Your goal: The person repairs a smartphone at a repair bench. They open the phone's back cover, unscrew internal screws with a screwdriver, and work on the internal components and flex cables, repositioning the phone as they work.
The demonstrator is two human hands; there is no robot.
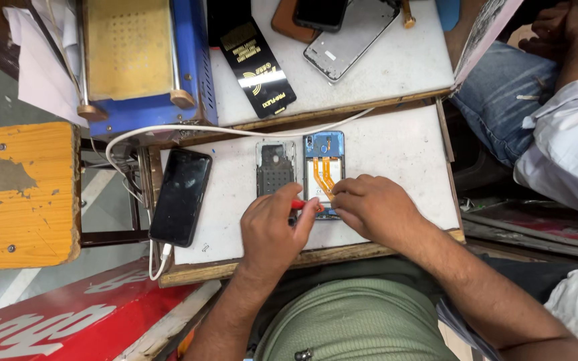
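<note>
An opened blue phone (324,159) with orange flex cables lies on the white work board (396,160). My left hand (272,230) grips a red-handled tool (298,205) whose tip meets the phone's lower end. My right hand (376,208) rests on the phone's lower right corner, fingers pinched on it. A grey inner frame (275,167) lies just left of the opened phone.
A black phone (182,196) on a white cable (235,130) lies at the board's left. Behind stand a blue heating machine (143,63), a black strip package (259,67) and a silver back cover (346,43). Another person (556,113) sits at right. An orange stool (21,194) is left.
</note>
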